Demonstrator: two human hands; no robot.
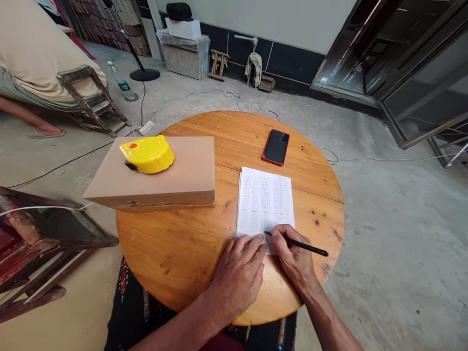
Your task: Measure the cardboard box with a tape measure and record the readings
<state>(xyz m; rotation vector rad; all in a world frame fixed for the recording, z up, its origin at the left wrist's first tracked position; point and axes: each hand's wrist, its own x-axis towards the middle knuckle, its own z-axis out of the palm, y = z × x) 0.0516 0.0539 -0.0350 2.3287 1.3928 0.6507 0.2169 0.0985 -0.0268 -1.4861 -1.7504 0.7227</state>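
A sheet of white paper covered in handwritten columns lies on the round wooden table; another sheet edge shows beneath it. My right hand grips a black pen, its tip on or just above the lower part of the page. Flat on the paper's lower left edge rests my left hand, fingers stretched out and holding nothing. To the left, a yellow tape measure with a red button sits on top of a closed cardboard box.
A phone in a red case lies beyond the paper. Left of the table are a wooden chair, a bottle and a seated person. Cables run across the concrete floor. A glass door stands at the right.
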